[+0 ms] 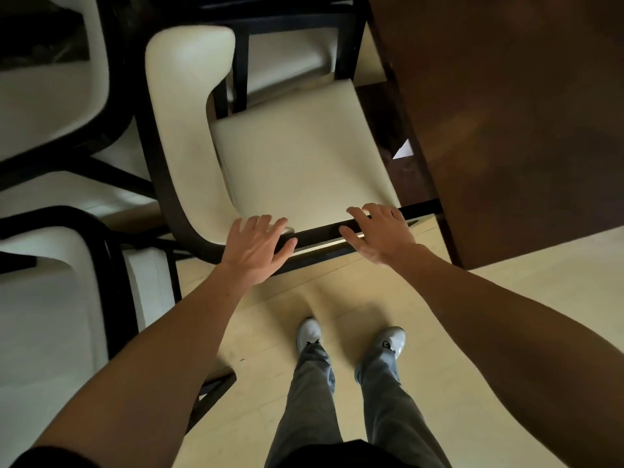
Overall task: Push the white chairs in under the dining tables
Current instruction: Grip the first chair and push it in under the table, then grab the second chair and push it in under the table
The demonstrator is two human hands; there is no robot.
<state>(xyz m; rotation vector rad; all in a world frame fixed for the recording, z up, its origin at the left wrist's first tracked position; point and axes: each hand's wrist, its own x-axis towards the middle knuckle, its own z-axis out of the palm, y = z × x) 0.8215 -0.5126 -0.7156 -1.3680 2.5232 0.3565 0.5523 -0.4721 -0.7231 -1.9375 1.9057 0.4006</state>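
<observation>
Fingers on both hands are splayed loose, resting on the dark wooden edge rail of the cream-white padded chair, not clamped. That chair sits just beside the brown wooden dining table, seat partly under. Frame looks stiff and fairly heavy, so I'd push the rail, not the soft cushion.

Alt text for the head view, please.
Both hands, left hand and right hand, rest open on the dark frame edge of a white chair beside a brown dining table. More white chairs stand left.
</observation>
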